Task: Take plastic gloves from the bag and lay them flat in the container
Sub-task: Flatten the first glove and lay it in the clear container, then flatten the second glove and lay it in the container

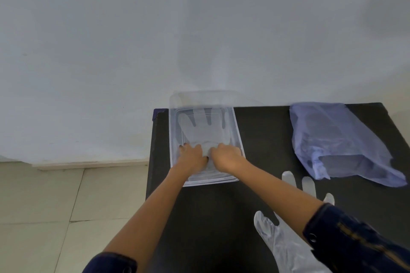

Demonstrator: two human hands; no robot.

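Thin clear plastic lies under both sets of fingertips: the left hand (192, 154) and right hand (226, 155) press side by side, fingers curled down together on the cuff end of a glove (200, 129) inside the container (240, 148). I judge the step to be flattening; sliding the palms outward from the cuff would push air out without bunching the film. The glove's long axis runs along the container's length, fingers pointing to its far end. Right of the container lie a second glove (277, 241), nearer the person, and the bluish bag (337, 139).
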